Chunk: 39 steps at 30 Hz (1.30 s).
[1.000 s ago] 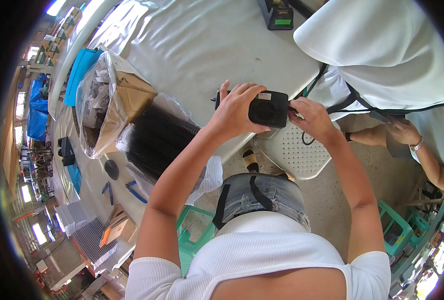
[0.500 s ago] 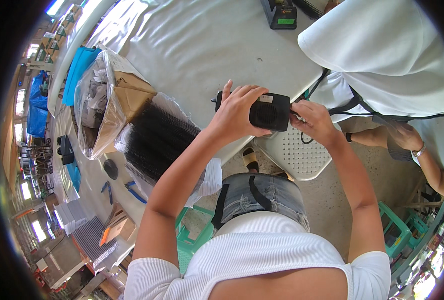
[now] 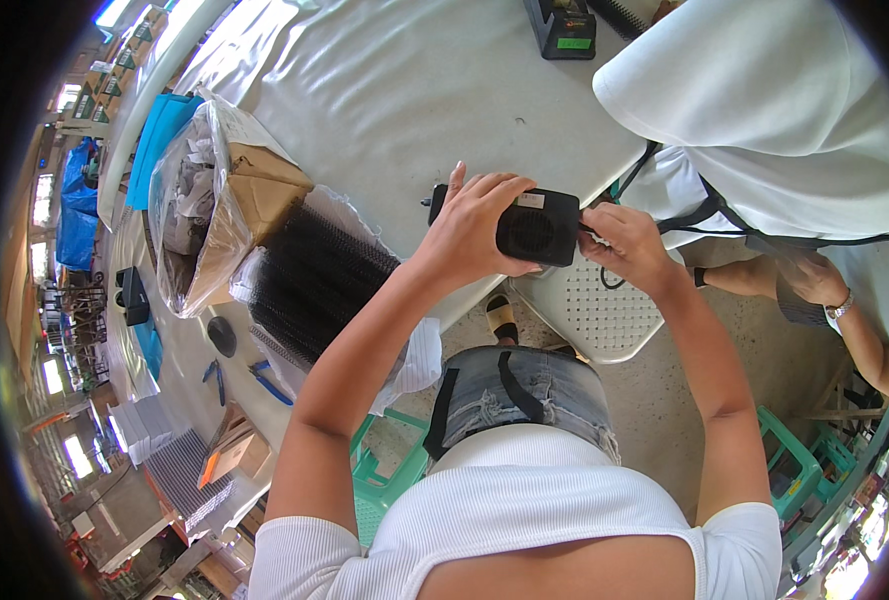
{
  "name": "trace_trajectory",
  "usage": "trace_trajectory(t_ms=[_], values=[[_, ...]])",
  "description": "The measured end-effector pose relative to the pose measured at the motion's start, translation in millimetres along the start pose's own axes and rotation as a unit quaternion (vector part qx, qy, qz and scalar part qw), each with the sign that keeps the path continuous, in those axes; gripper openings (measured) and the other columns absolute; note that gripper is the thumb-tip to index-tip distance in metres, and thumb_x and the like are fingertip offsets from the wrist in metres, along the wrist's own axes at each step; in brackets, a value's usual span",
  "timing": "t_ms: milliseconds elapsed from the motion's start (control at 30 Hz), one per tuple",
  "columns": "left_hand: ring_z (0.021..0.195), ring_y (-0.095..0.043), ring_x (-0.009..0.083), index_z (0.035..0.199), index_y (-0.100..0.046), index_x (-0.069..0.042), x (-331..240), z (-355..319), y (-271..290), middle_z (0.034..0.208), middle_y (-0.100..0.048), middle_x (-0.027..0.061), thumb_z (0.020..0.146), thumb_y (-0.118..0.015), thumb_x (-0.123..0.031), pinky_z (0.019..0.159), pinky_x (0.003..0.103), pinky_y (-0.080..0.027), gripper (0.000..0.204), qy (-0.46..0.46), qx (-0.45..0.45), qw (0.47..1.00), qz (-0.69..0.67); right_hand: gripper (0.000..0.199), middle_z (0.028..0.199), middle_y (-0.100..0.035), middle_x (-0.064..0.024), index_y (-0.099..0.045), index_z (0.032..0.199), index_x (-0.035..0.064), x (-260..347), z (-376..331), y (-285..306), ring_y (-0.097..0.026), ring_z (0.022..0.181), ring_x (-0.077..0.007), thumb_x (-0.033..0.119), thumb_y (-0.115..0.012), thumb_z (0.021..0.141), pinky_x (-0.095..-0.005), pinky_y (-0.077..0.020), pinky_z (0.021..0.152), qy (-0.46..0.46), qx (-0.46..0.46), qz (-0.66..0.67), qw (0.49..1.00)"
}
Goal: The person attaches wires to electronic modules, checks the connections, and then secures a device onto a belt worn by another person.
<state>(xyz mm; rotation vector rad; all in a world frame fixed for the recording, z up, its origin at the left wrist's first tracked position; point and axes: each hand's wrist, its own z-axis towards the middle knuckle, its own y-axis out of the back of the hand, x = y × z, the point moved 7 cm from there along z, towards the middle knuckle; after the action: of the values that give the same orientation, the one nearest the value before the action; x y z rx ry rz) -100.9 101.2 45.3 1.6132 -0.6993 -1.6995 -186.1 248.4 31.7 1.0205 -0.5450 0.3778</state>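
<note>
I count one black fan unit (image 3: 536, 226) between my two hands, left (image 3: 474, 232) and right (image 3: 626, 245), one bagged cardboard box (image 3: 226, 215), one stack of black grilles (image 3: 314, 280), and one white plastic stool (image 3: 589, 318).

Black fan unit (image 3: 536, 228) with round grille, pale grey tablecloth (image 3: 384, 90), black ribbed stack (image 3: 314, 280) at left, brown carton (image 3: 254, 195), white perforated stool (image 3: 589, 315), green crate (image 3: 384, 480) near
</note>
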Motion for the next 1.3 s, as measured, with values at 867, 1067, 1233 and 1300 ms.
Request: trace_trajectory(t_ms=[867, 1067, 1233, 1300], values=[[0.115, -0.051, 0.0286, 0.123, -0.052, -0.007, -1.9, 0.4, 0.4, 0.119, -0.055, 0.0113, 0.050, -0.086, -0.027, 0.111, 0.057, -0.014, 0.083, 0.003, -0.001, 1.000, -0.003, 0.018, 0.085, -0.059, -0.0134, -0.058, 0.091, 0.0011, 3.0, -0.3, 0.5, -0.059, 0.079, -0.0319, -0.002, -0.063, 0.074, -0.0390, -0.0488, 0.067, -0.089, -0.046, -0.040, 0.994], [0.113, -0.053, 0.0268, 0.123, -0.053, -0.008, -2.1, 0.1, 0.9, 0.117, -0.056, 0.0094, 0.051, -0.086, -0.027, 0.111, 0.058, -0.014, 0.082, -0.011, -0.019, 1.000, -0.010, 0.017, 0.082, -0.058, -0.0146, -0.057, 0.090, 0.0004, 1.6, -3.5, -3.9, -0.059, 0.077, -0.0330, -0.002, -0.063, 0.074, -0.0396, -0.0475, 0.065, -0.102, -0.060, -0.037, 0.992], [0.113, -0.053, 0.0266, 0.123, -0.054, -0.008, -2.8, 0.8, 0.2, 0.118, -0.056, 0.0101, 0.050, -0.086, -0.028, 0.111, 0.058, -0.014, 0.082, -0.014, -0.020, 1.000, -0.009, 0.017, 0.081, -0.057, -0.0148, -0.057, 0.089, -0.0003, 1.4, -3.7, -4.4, -0.059, 0.076, -0.0332, -0.002, -0.064, 0.074, -0.0397, -0.0471, 0.065, -0.105, -0.060, -0.030, 0.992], [0.113, -0.053, 0.0265, 0.122, -0.054, -0.009, -3.3, 1.3, 0.0, 0.118, -0.056, 0.0101, 0.049, -0.086, -0.028, 0.111, 0.058, -0.013, 0.082, -0.015, -0.019, 1.000, -0.005, 0.017, 0.080, -0.057, -0.0148, -0.057, 0.089, -0.0005, 1.9, -3.3, -3.6, -0.059, 0.076, -0.0333, -0.002, -0.064, 0.073, -0.0398, -0.0470, 0.065, -0.105, -0.063, -0.025, 0.992]])
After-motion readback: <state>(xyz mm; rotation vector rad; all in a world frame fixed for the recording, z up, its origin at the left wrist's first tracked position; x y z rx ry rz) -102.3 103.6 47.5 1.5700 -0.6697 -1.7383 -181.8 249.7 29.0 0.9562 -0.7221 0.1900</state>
